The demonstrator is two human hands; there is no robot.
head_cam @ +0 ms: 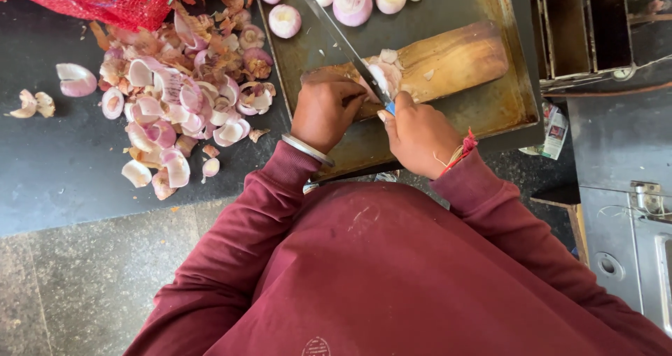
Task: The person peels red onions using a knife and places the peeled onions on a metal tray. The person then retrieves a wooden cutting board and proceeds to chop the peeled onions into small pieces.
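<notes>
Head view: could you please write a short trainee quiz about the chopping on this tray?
1. Which hand holds the knife?
2. True or false: the onion being cut lies on the wooden board.
3. The peels lie: A) on the tray, B) on the dark counter beside it.

Key: 1. The right hand; the left hand steadies the onion. 2. True. 3. B.

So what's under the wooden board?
The wooden board lies on a dark metal tray. The tray's bare surface shows all around it. What lies directly beneath the board is covered, so it cannot be seen.
</notes>
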